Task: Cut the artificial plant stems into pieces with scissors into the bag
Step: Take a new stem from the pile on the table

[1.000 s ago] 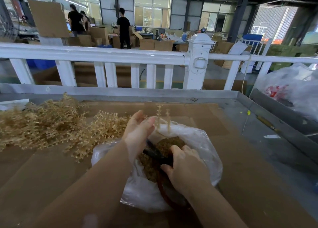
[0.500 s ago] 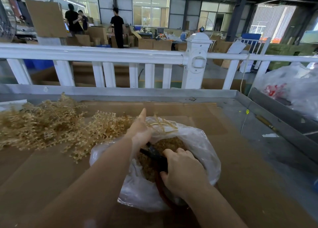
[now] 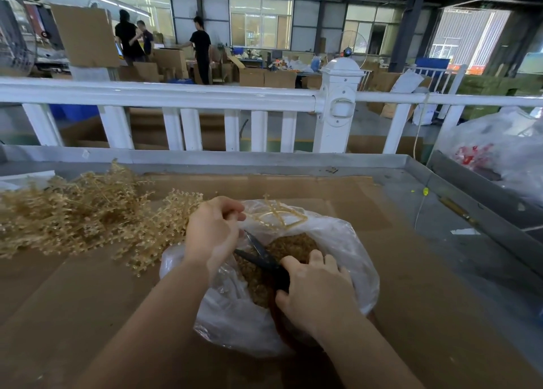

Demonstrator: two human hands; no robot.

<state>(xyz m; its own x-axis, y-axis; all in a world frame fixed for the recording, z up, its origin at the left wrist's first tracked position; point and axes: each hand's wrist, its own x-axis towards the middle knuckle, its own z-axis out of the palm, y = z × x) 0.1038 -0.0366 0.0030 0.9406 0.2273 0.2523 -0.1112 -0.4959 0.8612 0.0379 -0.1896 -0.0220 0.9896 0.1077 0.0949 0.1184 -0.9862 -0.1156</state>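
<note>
Pale golden artificial plant stem, thin plastic with small beads, is pinched in the curled fingers of your left hand and pokes out past your fingertips over the far rim of the bag. Just below those fingers, the black-bladed scissors stand with their blades parted, tips pointing toward your left palm. Your right hand grips the scissors' handles, fingers curled around them, though the handles themselves are hidden under the hand. Both hands hover over the clear, crumpled plastic bag, whose mouth is open and which holds a heap of short golden-brown cut pieces directly beneath the blades. Beyond your left knuckles, a loose pile of uncut golden stems sprawls across the brown cardboard sheet covering the table. Past your fingertips, a white railing crosses the far edge of the table.
</note>
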